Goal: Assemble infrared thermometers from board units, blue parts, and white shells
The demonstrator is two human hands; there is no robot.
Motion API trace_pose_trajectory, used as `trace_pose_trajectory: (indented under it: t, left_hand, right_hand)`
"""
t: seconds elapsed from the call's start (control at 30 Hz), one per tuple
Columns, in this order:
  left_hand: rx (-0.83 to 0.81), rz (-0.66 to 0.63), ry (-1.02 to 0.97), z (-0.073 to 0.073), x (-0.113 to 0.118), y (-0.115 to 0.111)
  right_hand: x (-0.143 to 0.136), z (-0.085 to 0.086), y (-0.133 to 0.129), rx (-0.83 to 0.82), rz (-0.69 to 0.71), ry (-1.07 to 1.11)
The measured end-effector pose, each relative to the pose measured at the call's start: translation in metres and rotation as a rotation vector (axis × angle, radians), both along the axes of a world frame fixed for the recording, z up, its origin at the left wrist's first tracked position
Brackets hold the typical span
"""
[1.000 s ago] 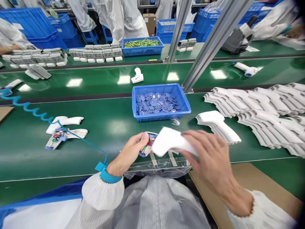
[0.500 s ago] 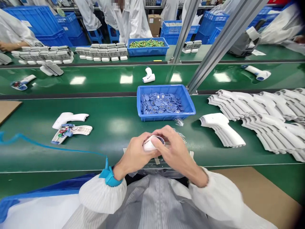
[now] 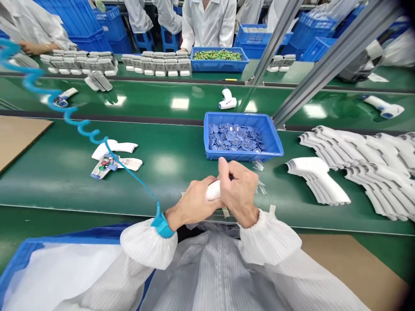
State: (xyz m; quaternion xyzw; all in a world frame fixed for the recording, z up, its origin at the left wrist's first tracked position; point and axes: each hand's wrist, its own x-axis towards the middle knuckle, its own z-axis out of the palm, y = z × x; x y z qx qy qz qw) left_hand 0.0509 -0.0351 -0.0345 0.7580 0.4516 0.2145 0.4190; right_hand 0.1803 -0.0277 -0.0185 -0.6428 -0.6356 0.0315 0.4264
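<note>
My left hand (image 3: 194, 202) is closed round a white thermometer-gun housing (image 3: 213, 191) held above the near edge of the green bench. My right hand (image 3: 240, 188) is clenched over the housing's right end with the thumb on top, hiding that end. Just beyond my hands stands a blue bin (image 3: 244, 155) of small blue oval plastic parts (image 3: 233, 137). To the left lie an opened thermometer half with wires and blue parts (image 3: 108, 165) and a white shell half (image 3: 121, 147). A blue wrist strap (image 3: 163, 224) with a coiled cord (image 3: 82, 125) is on my left wrist.
Nested white shells (image 3: 319, 175) lie in rows at the right. Behind the bin runs a green belt (image 3: 145, 101) carrying a white thermometer (image 3: 227, 99). A slanted metal post (image 3: 311, 73) rises at the bin's right. Co-workers in white coats (image 3: 209, 23) are across the line.
My right hand has gone from fingertips round the housing to a fist over its right end. The view has shifted left, and the coiled cord now hangs across the left side.
</note>
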Motion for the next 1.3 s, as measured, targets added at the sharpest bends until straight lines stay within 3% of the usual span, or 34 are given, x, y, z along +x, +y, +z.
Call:
trace_pose_trajectory:
  t: [0.07,0.2,0.3,0.4,0.47,0.6,0.73,0.87,0.93,1.0,1.17,1.3]
  left_hand:
    - [-0.023,0.032,0.003,0.000,0.000,-0.005]
    - [0.128,0.077,0.137,-0.005,0.007,-0.014]
    - [0.055,0.118,0.131,-0.002,0.000,-0.014]
    - [-0.048,0.153,0.154,0.009,-0.027,-0.006]
    - [-0.082,0.177,0.197,0.017,-0.047,0.001]
    - [-0.105,0.245,0.208,0.025,-0.068,0.014]
    - [-0.006,0.247,0.251,0.021,-0.053,0.020]
    - [0.248,0.058,0.397,0.016,-0.020,0.019]
    - [0.383,-0.037,0.478,0.016,-0.007,0.018]
    - [0.398,0.001,0.477,0.017,-0.003,0.019]
    - [0.027,0.465,0.087,0.019,-0.032,0.030]
    - [-0.094,0.407,-0.080,0.024,-0.048,0.034]
  right_hand:
    - [0.001,0.001,-0.002,-0.082,-0.004,0.055]
    - [-0.003,0.001,-0.005,-0.166,0.037,0.010]
    - [0.004,0.008,0.004,-0.282,0.134,0.026]
    - [0.029,0.021,0.036,-0.391,0.251,0.035]
    - [0.050,0.026,0.068,-0.383,0.230,-0.089]
    - [0.068,0.018,0.132,-0.422,0.206,-0.219]
    - [0.051,-0.001,0.172,-0.460,0.182,-0.280]
    - [0.038,-0.013,0.189,-0.471,0.140,-0.271]
    - [0.038,-0.014,0.191,-0.456,0.137,-0.237]
    - [0.042,-0.009,0.189,-0.420,0.124,-0.184]
    - [0.061,0.016,0.157,-0.335,0.136,-0.015]
    - [0.068,0.034,0.100,-0.384,0.361,0.169]
